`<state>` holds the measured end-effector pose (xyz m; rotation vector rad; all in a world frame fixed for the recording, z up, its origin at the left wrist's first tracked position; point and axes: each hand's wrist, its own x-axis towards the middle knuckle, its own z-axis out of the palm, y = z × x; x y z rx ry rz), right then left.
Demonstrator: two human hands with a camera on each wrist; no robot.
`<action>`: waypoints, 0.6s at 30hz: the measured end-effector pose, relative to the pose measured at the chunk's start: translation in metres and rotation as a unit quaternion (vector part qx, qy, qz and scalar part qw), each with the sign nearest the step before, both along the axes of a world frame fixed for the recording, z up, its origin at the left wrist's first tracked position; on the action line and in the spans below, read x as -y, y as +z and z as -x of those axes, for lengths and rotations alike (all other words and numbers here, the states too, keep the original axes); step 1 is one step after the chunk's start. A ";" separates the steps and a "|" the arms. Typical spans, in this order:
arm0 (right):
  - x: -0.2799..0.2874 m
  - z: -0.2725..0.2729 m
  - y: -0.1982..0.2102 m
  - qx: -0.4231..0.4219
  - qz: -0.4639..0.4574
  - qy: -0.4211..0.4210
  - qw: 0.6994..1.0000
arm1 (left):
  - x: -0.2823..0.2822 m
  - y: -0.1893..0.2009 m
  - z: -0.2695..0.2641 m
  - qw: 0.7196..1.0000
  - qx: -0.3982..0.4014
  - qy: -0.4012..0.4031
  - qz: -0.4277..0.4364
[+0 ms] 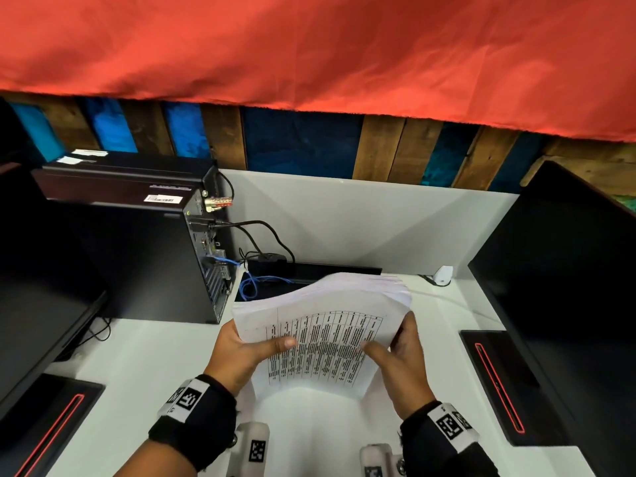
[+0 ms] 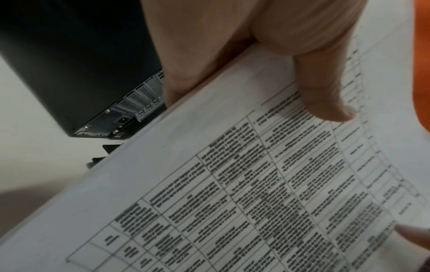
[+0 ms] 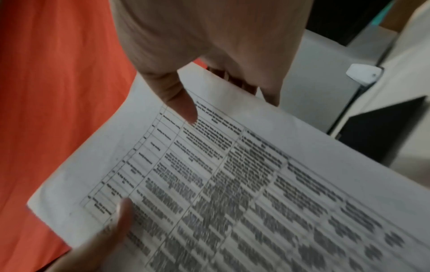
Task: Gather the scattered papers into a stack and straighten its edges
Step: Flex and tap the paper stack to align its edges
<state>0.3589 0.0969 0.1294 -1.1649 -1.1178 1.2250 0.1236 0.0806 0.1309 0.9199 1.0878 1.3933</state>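
Note:
A thick stack of white papers [image 1: 323, 325] with a printed table on its front sheet stands on its lower edge on the white desk [image 1: 155, 373]; its top curls away from me. My left hand [image 1: 254, 346] grips the stack's left side, thumb across the front sheet and fingers behind. My right hand [image 1: 392, 346] grips the right side the same way. In the left wrist view, the left thumb [image 2: 325, 103] presses on the printed sheet [image 2: 232, 184]. The right wrist view has the right thumb [image 3: 179, 99] on the sheet [image 3: 256, 184].
A black computer tower [image 1: 137, 253] with cables [image 1: 254, 280] stands close at the left of the stack. Dark monitors sit at far left [image 1: 41, 287] and right [image 1: 568, 270], their bases on the desk. A small white device [image 1: 442, 275] lies behind. Red cloth [image 1: 309, 46] hangs above.

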 end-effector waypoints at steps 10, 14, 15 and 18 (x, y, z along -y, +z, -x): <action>-0.010 -0.001 -0.004 0.104 0.039 0.044 0.993 | -0.006 -0.044 -0.005 0.991 -0.095 0.070 0.061; 0.000 0.007 0.006 0.072 -0.038 -0.026 0.996 | -0.002 -0.032 -0.016 0.990 -0.099 0.098 0.036; 0.002 0.005 0.008 0.056 -0.047 -0.025 0.997 | 0.000 -0.031 -0.016 0.991 -0.093 0.092 0.031; 0.008 -0.003 0.002 0.018 -0.017 -0.016 1.000 | 0.007 -0.034 -0.013 0.994 -0.088 0.061 0.035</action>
